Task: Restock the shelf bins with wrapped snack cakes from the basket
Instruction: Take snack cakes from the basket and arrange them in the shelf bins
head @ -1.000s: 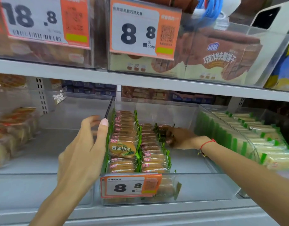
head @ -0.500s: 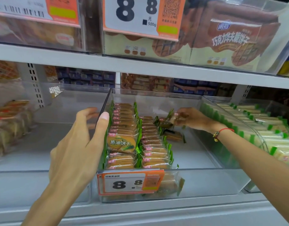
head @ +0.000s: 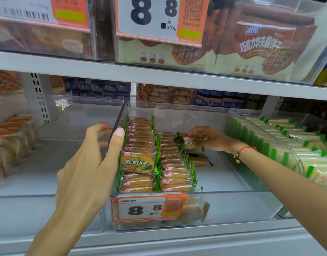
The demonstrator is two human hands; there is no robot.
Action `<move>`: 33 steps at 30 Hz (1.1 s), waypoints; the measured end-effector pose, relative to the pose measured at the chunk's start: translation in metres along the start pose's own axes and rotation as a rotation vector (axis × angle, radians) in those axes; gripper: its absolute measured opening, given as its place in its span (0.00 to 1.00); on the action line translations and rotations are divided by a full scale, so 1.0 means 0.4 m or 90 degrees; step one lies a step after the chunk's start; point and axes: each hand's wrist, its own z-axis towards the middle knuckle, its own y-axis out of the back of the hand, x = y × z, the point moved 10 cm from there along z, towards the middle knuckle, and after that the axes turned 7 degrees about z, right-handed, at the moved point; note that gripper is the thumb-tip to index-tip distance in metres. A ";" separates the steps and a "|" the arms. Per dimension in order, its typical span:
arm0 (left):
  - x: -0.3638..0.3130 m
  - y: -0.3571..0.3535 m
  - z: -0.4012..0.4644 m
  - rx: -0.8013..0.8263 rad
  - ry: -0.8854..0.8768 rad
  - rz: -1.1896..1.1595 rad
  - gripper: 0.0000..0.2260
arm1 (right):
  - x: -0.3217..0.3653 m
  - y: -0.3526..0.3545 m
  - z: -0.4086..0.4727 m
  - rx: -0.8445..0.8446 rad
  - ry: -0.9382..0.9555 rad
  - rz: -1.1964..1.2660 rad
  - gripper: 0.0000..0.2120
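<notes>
Lifted since half a second ago: one wrapped scallion biscuit pack (head: 190,143), now pinched in the right hand (head: 212,138) at the far end of the second row, about one o'clock from the bin's centre; left hand (head: 88,163) unmoved. Judged light and crinkly, with a slick film wrapper and a brittle biscuit inside, so best taken by the flat faces or the crimped green ends, never squeezed across the middle. Likely to slide if set on edge without a neighbour to lean on.

Two rows of the same packs (head: 140,145) standing on edge along the left half of the clear acrylic bin (head: 233,206), the left row fuller than the right. One more pack (head: 198,159) lying flat on the bin floor, just below the held one. Right half of the bin floor bare.

Left hand relaxed, fingers straight, thumb touching the bin's left wall near its top edge at nine o'clock, gripping nothing.

Orange price tag (head: 149,207) clipped to the bin's front at six o'clock. Bin of green-and-white wrapped bars (head: 297,150) at three o'clock, touching the middle bin. Pale wrapped cakes (head: 13,143) at nine o'clock, well apart. Grey metal shelf (head: 159,237) beneath; upper shelf with chocolate wafer boxes (head: 260,47) at twelve. Basket not in view.
</notes>
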 end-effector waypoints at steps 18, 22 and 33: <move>-0.005 0.005 -0.003 -0.009 -0.006 0.021 0.28 | 0.085 0.023 -0.001 -0.218 0.110 -0.360 0.04; -0.005 0.003 -0.004 0.004 0.003 0.008 0.27 | 0.031 -0.024 -0.029 0.096 -0.046 -0.259 0.17; -0.010 0.010 -0.006 0.012 0.005 0.001 0.25 | -0.040 -0.001 -0.038 0.039 -0.093 -0.049 0.11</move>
